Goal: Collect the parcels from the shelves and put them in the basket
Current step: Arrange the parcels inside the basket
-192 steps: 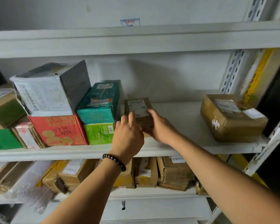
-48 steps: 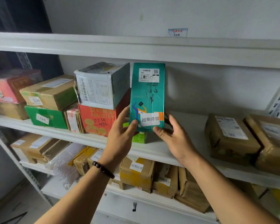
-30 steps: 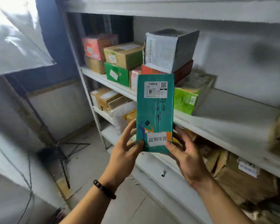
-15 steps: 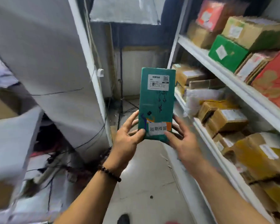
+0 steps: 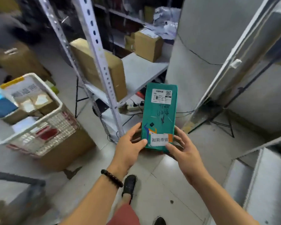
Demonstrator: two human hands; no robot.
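A flat teal parcel [image 5: 159, 117], smooth and faintly glossy, carries matt white paper labels [image 5: 161, 96]. Left of it stand a perforated grey metal upright [image 5: 100, 59], a matt brown cardboard box [image 5: 117, 75] and a white plastic lattice basket [image 5: 55, 122]. Below it lie glossy pale floor tiles [image 5: 169, 184].

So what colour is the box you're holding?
The parcel is teal green with white labels, clearest in the head view.

Light: dim, cool indoor grey, with one soft glare patch on the floor [image 5: 161, 176] just below the teal parcel [image 5: 159, 117] I hold. Shadow: deepest in the upper left of the frame. Blur: basket [image 5: 58, 103] and whole left edge smeared; label [image 5: 161, 95] fairly crisp. Distortion: shelf upright [image 5: 94, 38] leans, wide-angle.
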